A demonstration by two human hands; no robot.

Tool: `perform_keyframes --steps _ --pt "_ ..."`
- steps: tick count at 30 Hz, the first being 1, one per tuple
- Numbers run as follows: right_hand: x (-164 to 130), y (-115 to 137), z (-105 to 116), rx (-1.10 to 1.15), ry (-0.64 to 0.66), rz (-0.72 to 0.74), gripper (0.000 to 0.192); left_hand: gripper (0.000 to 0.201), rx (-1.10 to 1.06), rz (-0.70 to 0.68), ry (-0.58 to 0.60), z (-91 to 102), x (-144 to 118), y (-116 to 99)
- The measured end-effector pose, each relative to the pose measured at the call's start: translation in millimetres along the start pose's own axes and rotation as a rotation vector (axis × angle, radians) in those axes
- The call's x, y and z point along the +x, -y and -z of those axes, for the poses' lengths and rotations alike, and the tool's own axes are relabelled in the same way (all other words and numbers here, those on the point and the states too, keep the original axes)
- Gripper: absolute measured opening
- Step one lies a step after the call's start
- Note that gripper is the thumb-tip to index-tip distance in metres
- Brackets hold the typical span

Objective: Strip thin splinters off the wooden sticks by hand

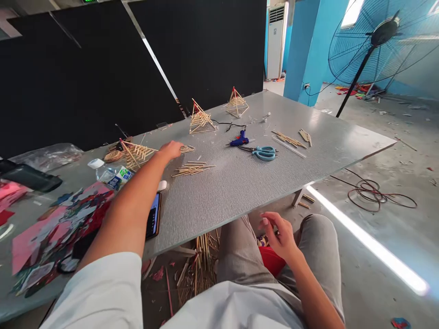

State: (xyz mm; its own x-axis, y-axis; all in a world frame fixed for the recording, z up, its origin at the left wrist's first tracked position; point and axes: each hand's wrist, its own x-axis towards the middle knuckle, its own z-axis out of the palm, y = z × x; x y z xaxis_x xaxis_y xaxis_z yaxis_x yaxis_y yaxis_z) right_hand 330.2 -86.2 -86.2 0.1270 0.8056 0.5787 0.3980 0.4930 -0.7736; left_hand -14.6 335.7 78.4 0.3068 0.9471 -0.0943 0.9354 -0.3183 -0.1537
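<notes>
While the person sits at the grey bench (260, 183), the left hand (170, 149) stretches far across it and rests on a small bunch of sticks (187, 148), its fingers curled down over the near end of the bunch; whether that grip is truly pinching the sticks or only touching them cannot be told from this angle. Just nearer the person lies a second, looser bundle of sticks (193, 169), apart from the hand. Left of the hand stands a tipped stick frame (135, 153), and beside it a plastic water bottle (109, 173) lies on its side. A phone (154, 217) lies under the forearm near the bench edge, next to a heap of coloured paper scraps (58, 228).

The right hand (279, 235) hangs below the bench edge above the lap, fingers loosely spread and holding nothing.

Farther out on the bench are a blue glue gun (239, 140), blue-handled scissors (263, 152), more loose sticks (290, 139), and two upright stick pyramids (200, 119) (236, 103). A large floor fan (380, 45) stands at the right
</notes>
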Motion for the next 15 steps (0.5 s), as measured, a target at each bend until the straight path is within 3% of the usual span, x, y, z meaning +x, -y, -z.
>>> perform_keyframes --steps 8,15 --pt "4 -1 0 -0.078 0.006 0.037 0.016 0.042 0.090 0.000 0.042 -19.2 40 -28" --pt "8 2 -8 -0.106 0.058 0.092 0.016 0.042 0.066 0.004 -0.019 -20.5 38 -26"
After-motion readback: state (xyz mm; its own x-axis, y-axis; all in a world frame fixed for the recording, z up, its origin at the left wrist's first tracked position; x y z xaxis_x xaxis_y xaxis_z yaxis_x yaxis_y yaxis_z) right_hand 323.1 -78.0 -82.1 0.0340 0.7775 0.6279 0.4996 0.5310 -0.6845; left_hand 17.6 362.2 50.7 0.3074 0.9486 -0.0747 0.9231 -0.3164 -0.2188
